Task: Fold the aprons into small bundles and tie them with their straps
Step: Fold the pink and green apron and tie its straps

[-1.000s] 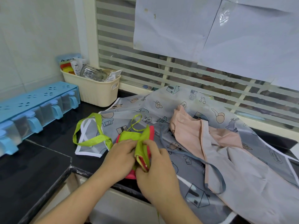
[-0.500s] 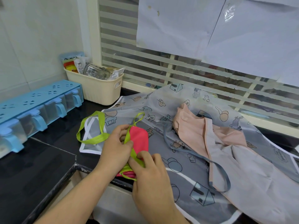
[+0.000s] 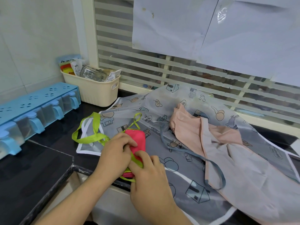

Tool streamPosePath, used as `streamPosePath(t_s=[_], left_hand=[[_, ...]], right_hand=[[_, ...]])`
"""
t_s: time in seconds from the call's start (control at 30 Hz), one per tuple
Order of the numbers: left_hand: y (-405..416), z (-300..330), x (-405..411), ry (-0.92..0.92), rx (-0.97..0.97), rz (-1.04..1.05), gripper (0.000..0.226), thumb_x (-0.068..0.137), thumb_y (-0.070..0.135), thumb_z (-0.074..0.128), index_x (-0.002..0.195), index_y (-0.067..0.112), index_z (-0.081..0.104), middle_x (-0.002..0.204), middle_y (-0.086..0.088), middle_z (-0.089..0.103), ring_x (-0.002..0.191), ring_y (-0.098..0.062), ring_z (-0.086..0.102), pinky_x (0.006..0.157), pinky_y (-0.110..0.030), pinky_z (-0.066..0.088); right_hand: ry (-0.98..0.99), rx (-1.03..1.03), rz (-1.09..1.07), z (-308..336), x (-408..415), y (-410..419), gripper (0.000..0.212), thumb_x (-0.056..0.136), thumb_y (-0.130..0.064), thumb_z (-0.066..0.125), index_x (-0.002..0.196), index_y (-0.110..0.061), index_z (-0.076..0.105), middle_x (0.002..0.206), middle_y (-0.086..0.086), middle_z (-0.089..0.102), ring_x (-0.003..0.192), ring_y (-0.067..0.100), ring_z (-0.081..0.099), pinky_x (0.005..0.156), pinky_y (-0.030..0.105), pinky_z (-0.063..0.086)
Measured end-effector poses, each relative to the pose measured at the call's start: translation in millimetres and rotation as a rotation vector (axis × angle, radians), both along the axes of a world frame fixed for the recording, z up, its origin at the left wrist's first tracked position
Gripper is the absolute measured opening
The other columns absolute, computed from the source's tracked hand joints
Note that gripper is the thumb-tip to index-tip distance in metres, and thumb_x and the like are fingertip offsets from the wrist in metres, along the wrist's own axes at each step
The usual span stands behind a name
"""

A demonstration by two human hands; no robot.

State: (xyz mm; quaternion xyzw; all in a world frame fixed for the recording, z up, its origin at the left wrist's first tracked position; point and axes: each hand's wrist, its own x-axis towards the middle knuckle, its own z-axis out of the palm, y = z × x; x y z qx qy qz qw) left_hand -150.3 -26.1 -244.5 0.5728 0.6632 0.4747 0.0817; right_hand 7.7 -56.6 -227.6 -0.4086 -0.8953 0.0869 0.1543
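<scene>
A small pink apron bundle [image 3: 138, 139] with lime-green straps [image 3: 90, 137] lies near the counter's front edge, on a grey patterned apron [image 3: 186, 184]. My left hand [image 3: 116, 153] grips the bundle's left side, fingers curled over its top. My right hand [image 3: 151, 177] pinches a green strap against the bundle's near end. A long green strap loop trails to the left, and a small loop sticks up behind the bundle. A peach and grey apron [image 3: 215, 143] with a grey-blue strap [image 3: 215, 169] lies crumpled to the right.
A cream basket [image 3: 97, 93] of packets stands at the back left by the window. A blue row of seasoning jars [image 3: 34, 111] runs along the left wall. The black counter [image 3: 40, 168] steps down at the front left. Paper sheets [image 3: 211, 30] cover the striped window.
The bundle has been turned so its pink side faces up. My right hand has slid toward its near end with the green strap, and my left hand now covers its left side.
</scene>
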Motion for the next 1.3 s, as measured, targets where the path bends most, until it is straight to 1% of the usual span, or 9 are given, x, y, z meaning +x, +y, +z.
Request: streamPosePath(t_s=[0.13, 0.23, 0.43, 0.6, 0.8, 0.93, 1.03, 1.13, 1.3], left_hand=[[5, 1, -13, 0.067, -0.102, -0.066, 0.041, 0.090, -0.009, 0.061, 0.085, 0.031, 0.073, 0.098, 0.015, 0.066, 0.096, 0.001, 0.061, 0.089, -0.012, 0.045], [-1, 2, -25, 0.031, -0.130, -0.195, 0.044, 0.090, -0.011, 0.064, 0.095, 0.032, 0.074, 0.104, 0.016, 0.068, 0.103, 0.000, 0.063, 0.092, -0.011, 0.045], [-10, -4, -24, 0.171, -0.072, -0.231, 0.033, 0.094, -0.002, 0.064, 0.110, 0.025, 0.073, 0.115, 0.020, 0.062, 0.111, 0.005, 0.057, 0.095, -0.003, 0.037], [-12, -7, -21, 0.209, -0.033, -0.206, 0.029, 0.094, -0.002, 0.063, 0.111, 0.019, 0.072, 0.117, 0.013, 0.061, 0.110, -0.002, 0.058, 0.098, -0.011, 0.041], [-20, -7, -21, 0.199, 0.011, -0.130, 0.023, 0.091, 0.002, 0.068, 0.096, 0.024, 0.071, 0.109, 0.017, 0.056, 0.110, -0.005, 0.052, 0.097, -0.007, 0.034], [-24, -8, -19, 0.200, 0.009, -0.111, 0.031, 0.091, -0.002, 0.064, 0.089, 0.028, 0.069, 0.102, 0.020, 0.059, 0.106, -0.006, 0.056, 0.093, -0.021, 0.042], [-24, -4, -22, 0.078, -0.045, -0.131, 0.039, 0.093, -0.004, 0.060, 0.083, 0.031, 0.074, 0.101, 0.020, 0.065, 0.106, -0.004, 0.060, 0.094, -0.021, 0.043], [-21, -2, -33, -0.088, -0.135, -0.182, 0.055, 0.092, -0.013, 0.052, 0.080, 0.033, 0.079, 0.102, 0.018, 0.068, 0.101, -0.006, 0.063, 0.091, -0.020, 0.045], [-21, -5, -49, -0.047, -0.177, -0.339, 0.078, 0.087, -0.029, 0.041, 0.091, 0.038, 0.081, 0.108, 0.020, 0.068, 0.104, -0.011, 0.063, 0.085, -0.019, 0.049]], right_hand=[[-0.023, -0.087, 0.099, 11, 14, 0, 0.071, 0.083, -0.031, 0.050, 0.152, -0.040, 0.035, 0.160, -0.015, 0.030, 0.128, 0.020, 0.036, 0.111, 0.038, 0.035], [0.116, -0.199, 0.131, 20, 31, 2, 0.064, 0.087, -0.042, 0.060, 0.149, -0.038, 0.045, 0.156, -0.024, 0.037, 0.136, 0.005, 0.039, 0.116, 0.028, 0.034], [0.327, -0.121, -0.036, 12, 34, -3, 0.014, 0.093, -0.042, 0.053, 0.103, -0.032, 0.054, 0.103, -0.015, 0.048, 0.094, 0.008, 0.051, 0.083, 0.031, 0.049], [0.119, 0.063, 0.072, -3, 15, -16, 0.038, 0.081, -0.035, 0.061, 0.117, -0.030, 0.051, 0.124, -0.009, 0.039, 0.113, 0.016, 0.043, 0.091, 0.032, 0.047], [0.149, 0.049, 0.069, -19, 17, -11, 0.053, 0.081, -0.039, 0.062, 0.133, -0.034, 0.053, 0.147, -0.012, 0.042, 0.146, 0.015, 0.033, 0.111, 0.030, 0.044], [0.310, 0.094, 0.087, -18, 18, -8, 0.035, 0.088, -0.019, 0.059, 0.122, -0.021, 0.066, 0.127, -0.008, 0.058, 0.128, 0.016, 0.049, 0.108, 0.027, 0.043], [0.396, -0.057, 0.058, -11, 22, 5, 0.056, 0.070, -0.002, 0.050, 0.119, -0.019, 0.071, 0.120, -0.011, 0.063, 0.117, 0.011, 0.053, 0.104, 0.021, 0.041], [0.358, -0.158, 0.076, 0, 26, 23, 0.061, 0.070, -0.001, 0.048, 0.120, -0.024, 0.075, 0.123, -0.015, 0.064, 0.114, 0.006, 0.058, 0.100, 0.015, 0.044], [0.239, -0.104, 0.101, 5, 25, 46, 0.056, 0.082, 0.008, 0.057, 0.124, -0.025, 0.075, 0.131, -0.014, 0.060, 0.116, 0.004, 0.059, 0.100, 0.007, 0.040]])
